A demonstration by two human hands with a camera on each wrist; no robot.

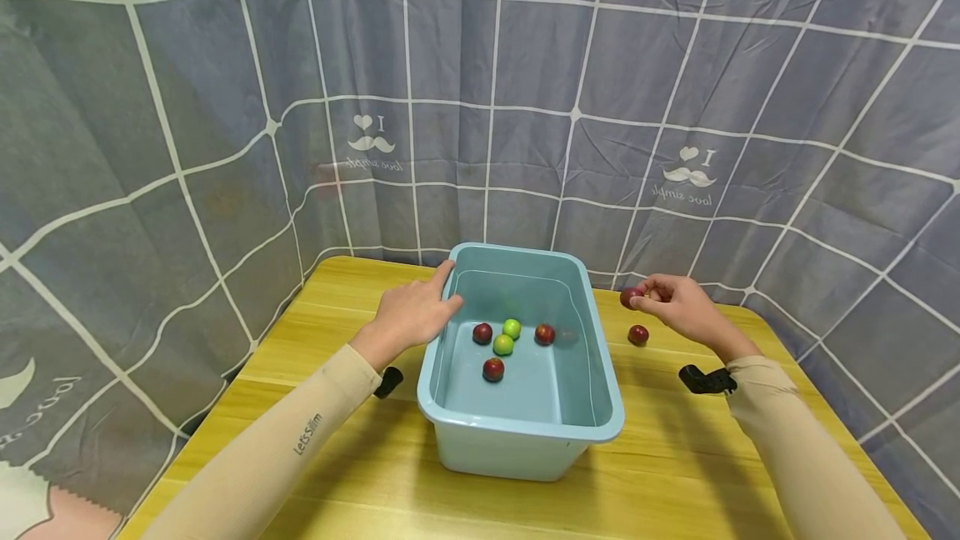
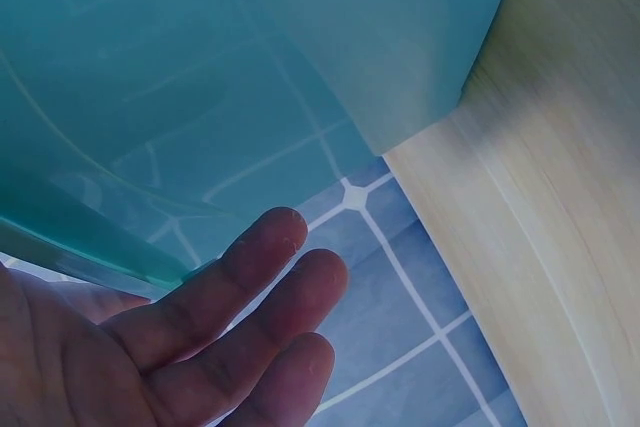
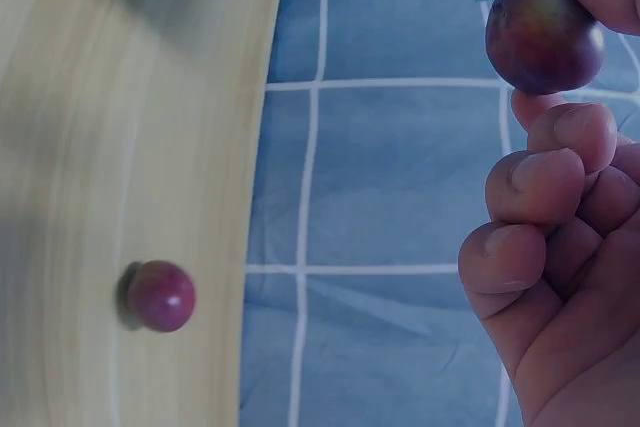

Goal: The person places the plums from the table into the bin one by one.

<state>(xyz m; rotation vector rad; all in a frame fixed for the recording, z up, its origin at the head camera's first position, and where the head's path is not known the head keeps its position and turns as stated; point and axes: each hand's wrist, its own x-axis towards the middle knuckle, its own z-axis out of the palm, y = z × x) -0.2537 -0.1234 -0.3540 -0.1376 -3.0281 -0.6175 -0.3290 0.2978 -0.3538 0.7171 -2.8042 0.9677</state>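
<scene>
A dark red plum [image 3: 545, 35] is pinched between the thumb and forefinger of my right hand [image 1: 684, 307], raised over the right side of the table; the other fingers curl inward. A second red plum [image 1: 638, 335] lies on the tabletop just below that hand. My left hand [image 1: 411, 311] rests at the left rim of a light blue plastic basin [image 1: 517, 421], its forefinger along the rim and thumb over it. In the left wrist view, three loosely extended fingers [image 2: 300, 282] show outside the basin wall.
Inside the basin lie three dark red fruits [image 1: 492, 370] and two green ones [image 1: 503, 345], spread over its floor. The basin stands mid-table on a wooden table [image 1: 360, 473]. Behind the table hangs a grey curtain [image 1: 525, 148] with white grid lines.
</scene>
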